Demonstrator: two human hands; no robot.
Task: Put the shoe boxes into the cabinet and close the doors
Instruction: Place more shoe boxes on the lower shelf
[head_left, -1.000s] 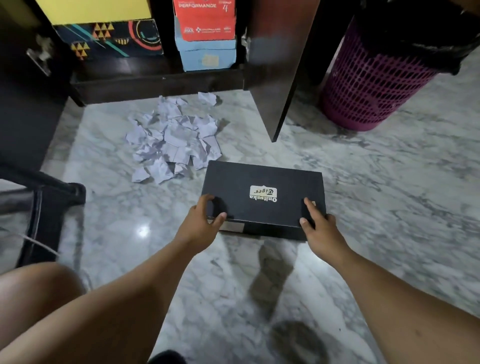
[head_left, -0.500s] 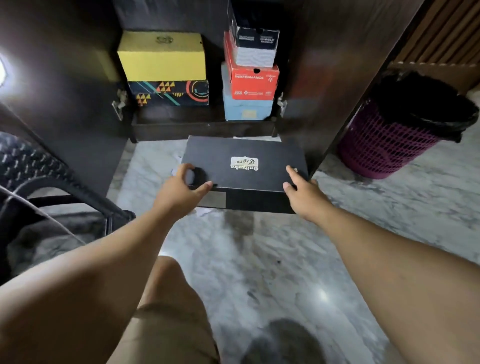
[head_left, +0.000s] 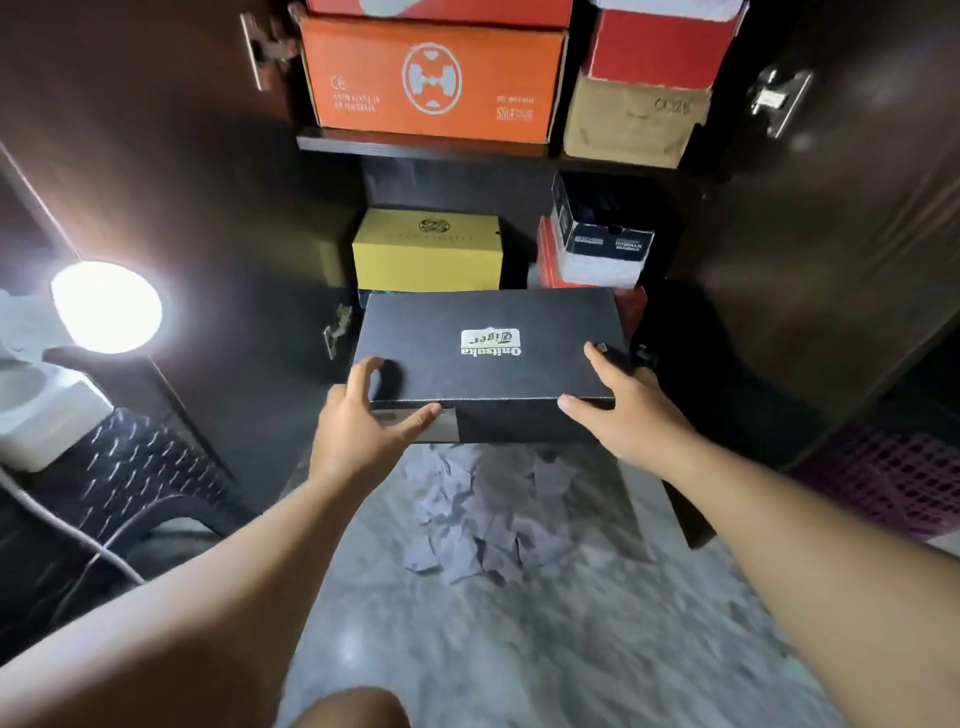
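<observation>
Carry step: left hand (head_left: 363, 431) and right hand (head_left: 623, 415) hold the black box (head_left: 488, 358), fingers curled over its near corners, aloft before the open cabinet (head_left: 431, 148). Next move, likely: slide it onto the yellow box (head_left: 428, 254).

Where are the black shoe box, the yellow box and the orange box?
black shoe box (head_left: 488, 345): head view, on its lid label.
yellow box (head_left: 427, 260): head view, front face.
orange box (head_left: 431, 83): head view, front face logo.
</observation>
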